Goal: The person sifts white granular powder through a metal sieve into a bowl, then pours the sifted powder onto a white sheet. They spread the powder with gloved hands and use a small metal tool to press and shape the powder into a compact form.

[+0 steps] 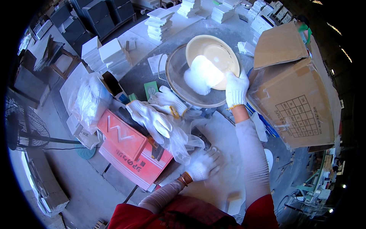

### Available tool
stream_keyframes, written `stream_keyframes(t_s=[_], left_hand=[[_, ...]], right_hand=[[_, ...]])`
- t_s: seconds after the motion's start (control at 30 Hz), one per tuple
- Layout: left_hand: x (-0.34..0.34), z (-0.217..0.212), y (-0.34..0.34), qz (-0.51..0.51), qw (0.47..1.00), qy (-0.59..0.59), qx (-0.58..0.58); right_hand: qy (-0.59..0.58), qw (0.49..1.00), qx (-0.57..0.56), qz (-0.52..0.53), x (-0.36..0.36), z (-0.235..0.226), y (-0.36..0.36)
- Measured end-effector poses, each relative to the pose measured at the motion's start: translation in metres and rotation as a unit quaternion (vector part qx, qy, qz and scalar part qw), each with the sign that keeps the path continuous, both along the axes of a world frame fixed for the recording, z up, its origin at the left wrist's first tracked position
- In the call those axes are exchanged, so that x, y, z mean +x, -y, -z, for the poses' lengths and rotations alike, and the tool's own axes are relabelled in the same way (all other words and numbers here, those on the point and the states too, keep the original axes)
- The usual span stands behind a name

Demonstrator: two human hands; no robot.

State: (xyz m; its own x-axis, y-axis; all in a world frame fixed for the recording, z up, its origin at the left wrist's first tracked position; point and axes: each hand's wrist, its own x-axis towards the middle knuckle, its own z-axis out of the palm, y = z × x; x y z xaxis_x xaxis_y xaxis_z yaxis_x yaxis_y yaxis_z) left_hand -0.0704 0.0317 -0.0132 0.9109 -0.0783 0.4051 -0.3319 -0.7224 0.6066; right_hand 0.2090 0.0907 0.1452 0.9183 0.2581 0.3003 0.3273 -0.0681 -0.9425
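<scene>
From the head camera, the person's right hand (236, 88), in a white knit glove, reaches forward with its fingers closed over the rim of a round cream-coloured ceramic plate (213, 53). The plate stands tilted inside a wide shallow basin of clear plastic (176, 72) on the grey dusty worktable (225, 183). A white, soft-looking cloth or foam pad (202, 74) lies against the plate's face, just left of that hand.

The left hand (202, 165), also in a white glove, rests low on the table near the body, fingers spread slightly and flat, gripping nothing. Two more gloved hands (158, 110) of another person work with crinkled clear plastic film (179, 139) over a red flat carton (131, 147).

A large brown cardboard box (297, 99) stands to the right, and stacks of white square tiles (160, 23) sit further back.

The plate looks stiff, fairly heavy and breakable, and probably slick if wet, so the rim, pinched firmly with the glove, seems the safest hold, ideally with a second hand under the far edge.
</scene>
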Motion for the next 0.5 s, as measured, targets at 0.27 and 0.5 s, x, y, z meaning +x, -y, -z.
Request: stream_keyframes(t_s=[0.27,0.5], left_hand=[[0.001,-0.004,-0.002,0.015,1.0,0.005,0.002],[0.001,-0.004,-0.001,0.012,1.0,0.0,-0.018]], right_hand=[[0.076,0.996,-0.037,0.01,-0.007,-0.002,-0.001],[0.088,0.996,-0.011,-0.025,-0.011,0.0,-0.001]])
